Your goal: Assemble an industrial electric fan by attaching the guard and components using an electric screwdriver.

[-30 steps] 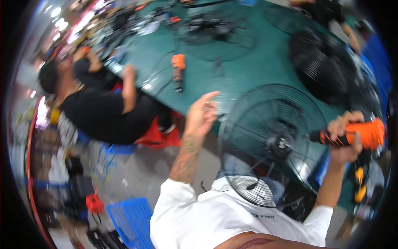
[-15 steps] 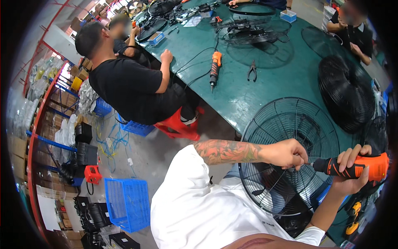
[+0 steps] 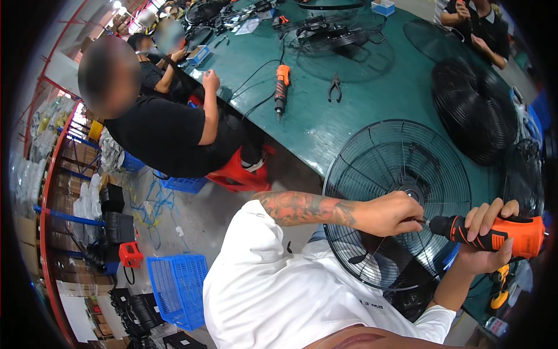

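A round black wire fan guard [image 3: 372, 151] lies across the table edge in front of me, its lower part over my lap. My right hand [image 3: 485, 241] is wrapped round an orange and black power screwdriver [image 3: 503, 235], held almost level with its tip pointing left. At that tip, over the guard, my left hand [image 3: 392, 214] is closed in a pinch. What its fingers hold, if anything, is too small and hidden to make out. Behind the left hand shows the dark hub [image 3: 412, 192] at the guard's centre.
On the green table [image 3: 302, 131] lie another power screwdriver [image 3: 281, 90] with its cord, pliers [image 3: 335, 89] and stacked fan guards [image 3: 474, 110]. A co-worker in black [image 3: 168, 131] sits at left on a red stool [image 3: 238, 171]. A blue crate [image 3: 177, 288] stands on the floor.
My view has shifted, so most things sit further left and higher. The co-worker's head has turned. My left hand stays at the screwdriver's tip, and the right keeps its hold.
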Available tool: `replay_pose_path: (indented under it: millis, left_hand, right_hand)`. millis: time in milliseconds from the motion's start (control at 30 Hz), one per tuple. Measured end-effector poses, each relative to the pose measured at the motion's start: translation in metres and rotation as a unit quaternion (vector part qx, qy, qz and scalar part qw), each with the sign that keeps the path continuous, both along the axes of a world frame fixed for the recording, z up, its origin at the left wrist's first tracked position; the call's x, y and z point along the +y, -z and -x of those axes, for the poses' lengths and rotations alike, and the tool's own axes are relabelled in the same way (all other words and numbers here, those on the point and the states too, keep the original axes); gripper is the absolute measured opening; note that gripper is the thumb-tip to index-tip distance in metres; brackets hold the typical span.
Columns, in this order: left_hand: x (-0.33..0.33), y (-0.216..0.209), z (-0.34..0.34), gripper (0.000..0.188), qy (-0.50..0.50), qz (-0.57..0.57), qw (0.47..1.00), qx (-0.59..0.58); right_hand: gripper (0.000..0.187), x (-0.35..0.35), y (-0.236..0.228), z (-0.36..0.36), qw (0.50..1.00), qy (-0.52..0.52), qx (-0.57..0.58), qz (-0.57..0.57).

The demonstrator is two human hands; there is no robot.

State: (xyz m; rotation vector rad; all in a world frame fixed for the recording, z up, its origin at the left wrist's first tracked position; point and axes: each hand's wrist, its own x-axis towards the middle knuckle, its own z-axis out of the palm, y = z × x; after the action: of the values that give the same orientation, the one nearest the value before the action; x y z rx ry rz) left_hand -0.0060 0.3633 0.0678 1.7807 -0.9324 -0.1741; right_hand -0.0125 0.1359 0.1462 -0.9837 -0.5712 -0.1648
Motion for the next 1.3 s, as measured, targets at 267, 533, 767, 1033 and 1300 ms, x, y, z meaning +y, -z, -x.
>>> replay_pose_path:
  millis: [267,533,767,1033,1300]
  left_hand:
    - [0.001,-0.005,-0.001,0.02,-0.009,-0.003,1.0,-0.009]
    - [0.012,-0.021,-0.001,0.021,0.026,-0.032,0.999,-0.034]
    - [0.028,-0.022,0.0,0.024,-0.015,-0.053,0.997,-0.045]
    - [0.084,-0.015,-0.007,0.046,-0.325,0.096,0.932,0.126]
    - [0.187,0.085,-0.005,0.051,-0.336,0.396,0.746,0.417]
  right_hand:
    - [0.05,0.006,-0.004,0.001,1.0,-0.015,-0.006,0.025]
    - [0.05,0.017,-0.016,-0.001,0.998,-0.043,0.039,-0.015]
    - [0.054,0.027,-0.021,-0.017,0.995,-0.101,0.013,0.011]
    - [0.056,0.029,-0.002,-0.058,0.994,-0.027,-0.039,0.097]
    - [0.042,0.054,0.043,-0.088,0.995,0.034,0.056,0.073]
